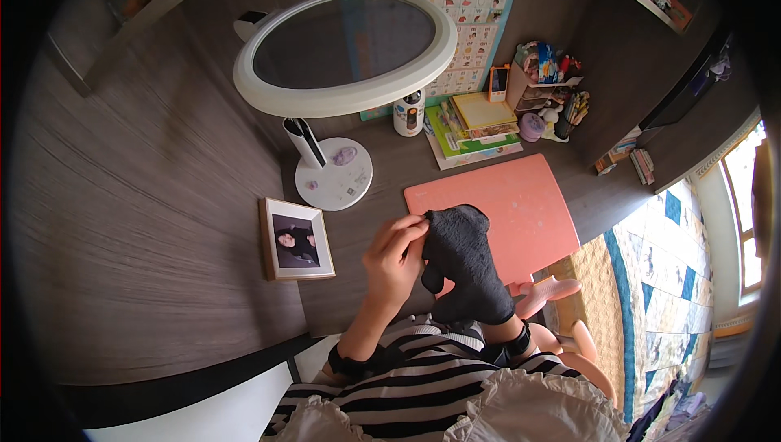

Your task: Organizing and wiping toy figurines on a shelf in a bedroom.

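Observation:
A dark grey fuzzy glove point(465, 259) covers my right hand point(480, 291), which is raised above the near edge of the desk. Its fingers are hidden inside the cloth, so their pose does not show. A thumb-like lobe sticks out on the glove's left side. My left hand point(396, 256) is closed, pinching the glove's upper left corner between thumb and fingers. Behind the glove lies a pink desk mat point(508, 206), partly covered by it.
A white ring-topped lamp point(346, 108) stands on a round base at the back left. A framed photo point(298, 238) is left of my hands. Books point(472, 129), a white bottle point(408, 114) and an organiser point(537, 88) line the back. A bed point(659, 263) is at right.

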A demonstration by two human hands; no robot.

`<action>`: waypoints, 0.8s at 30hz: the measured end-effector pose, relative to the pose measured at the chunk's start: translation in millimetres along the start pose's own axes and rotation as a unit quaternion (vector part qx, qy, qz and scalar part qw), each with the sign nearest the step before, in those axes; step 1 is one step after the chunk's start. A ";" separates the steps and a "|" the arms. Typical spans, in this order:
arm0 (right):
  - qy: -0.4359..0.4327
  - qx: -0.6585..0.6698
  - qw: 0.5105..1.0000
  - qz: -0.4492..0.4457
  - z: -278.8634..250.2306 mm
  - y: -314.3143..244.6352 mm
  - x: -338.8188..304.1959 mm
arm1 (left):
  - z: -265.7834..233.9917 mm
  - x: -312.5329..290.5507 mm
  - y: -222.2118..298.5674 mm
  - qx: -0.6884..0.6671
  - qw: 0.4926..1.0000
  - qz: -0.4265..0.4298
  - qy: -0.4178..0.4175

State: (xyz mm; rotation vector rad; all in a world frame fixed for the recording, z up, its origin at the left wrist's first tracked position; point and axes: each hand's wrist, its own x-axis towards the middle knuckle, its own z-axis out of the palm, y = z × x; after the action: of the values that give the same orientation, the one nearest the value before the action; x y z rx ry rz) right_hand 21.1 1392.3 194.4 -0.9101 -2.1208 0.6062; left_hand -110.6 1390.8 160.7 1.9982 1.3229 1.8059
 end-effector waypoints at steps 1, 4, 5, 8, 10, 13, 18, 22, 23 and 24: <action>-0.017 -0.039 0.999 -0.009 -1.0 -2.8 0.8 | -1.3 0.6 -0.1 0.015 1.000 0.003 -0.002; 0.070 0.008 0.997 0.005 8.9 6.9 -3.1 | -0.8 -0.4 -0.8 -0.001 0.999 0.038 -0.015; 0.071 0.007 0.997 0.004 6.0 6.6 -3.4 | 0.8 -0.1 0.1 -0.014 1.000 0.023 -0.008; -0.042 -0.024 0.999 0.010 -1.0 -1.9 -0.5 | -1.1 0.0 2.1 0.001 1.000 -0.021 -0.001; 0.034 -0.016 0.999 -0.028 3.7 -2.2 -1.6 | -3.6 0.3 0.3 0.008 1.000 0.001 -0.012; 0.074 0.029 0.997 -0.001 11.4 7.4 -3.5 | -1.3 -0.8 -0.6 0.001 1.000 0.016 -0.018; -0.027 -0.056 0.998 0.017 2.1 -2.9 -1.5 | -0.7 -1.3 -1.4 0.001 1.000 -0.002 -0.018; 0.038 0.005 0.999 0.026 9.8 7.6 -5.4 | 0.5 -3.1 -0.4 -0.016 0.999 -0.032 -0.038; 0.038 0.004 0.999 0.026 7.6 5.5 -4.8 | 1.2 -3.4 -0.9 -0.030 0.998 -0.049 -0.029; 0.006 -0.013 1.000 0.011 3.6 -1.5 -0.7 | 0.4 -3.3 -1.7 -0.029 0.998 -0.050 -0.029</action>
State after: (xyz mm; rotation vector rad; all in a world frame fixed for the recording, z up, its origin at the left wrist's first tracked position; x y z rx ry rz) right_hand 18.0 1390.4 192.8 -0.9498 -2.1149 0.5849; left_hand -110.7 1389.8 157.1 1.9028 1.3142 1.7100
